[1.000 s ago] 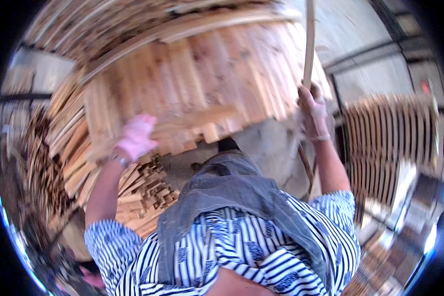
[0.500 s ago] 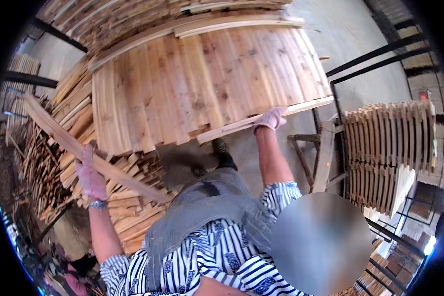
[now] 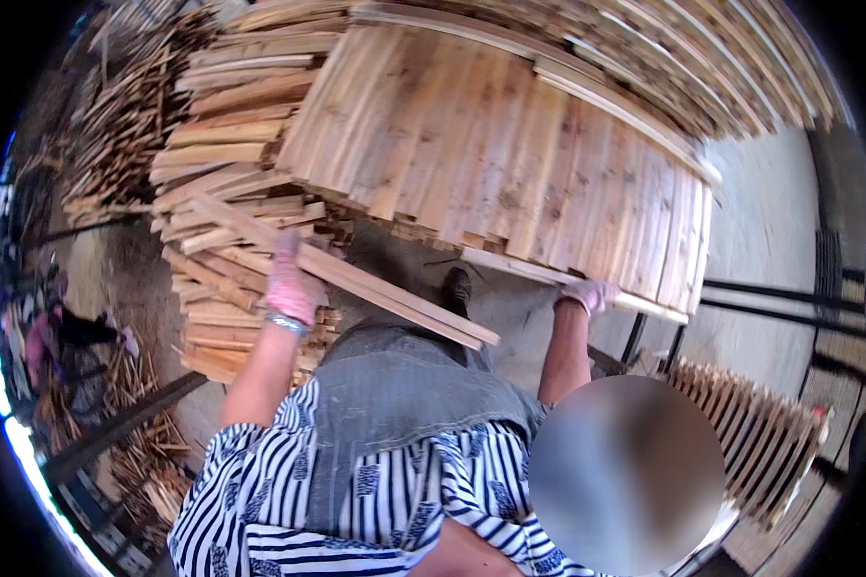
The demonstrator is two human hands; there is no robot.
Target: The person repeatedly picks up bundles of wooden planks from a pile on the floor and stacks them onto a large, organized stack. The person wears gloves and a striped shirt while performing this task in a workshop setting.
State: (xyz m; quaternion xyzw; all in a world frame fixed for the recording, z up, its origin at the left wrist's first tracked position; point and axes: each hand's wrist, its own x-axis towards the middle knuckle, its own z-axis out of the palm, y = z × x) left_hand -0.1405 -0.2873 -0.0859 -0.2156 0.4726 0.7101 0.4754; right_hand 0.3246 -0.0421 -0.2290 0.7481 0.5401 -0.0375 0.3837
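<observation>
Slats [image 3: 394,297] lie in my left hand [image 3: 292,288], fingers closed round them; my right hand [image 3: 590,293] touches a strip [image 3: 510,266], finger opening unclear to me.

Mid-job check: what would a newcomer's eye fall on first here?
First, the broad layer of knotty planks, side by side across the upper middle. Then the wooden slats in the gloved left hand, left of centre, and the stacked wood pieces left of the planks. The gloved right hand touches a pale slat along the planks' near edge.
</observation>
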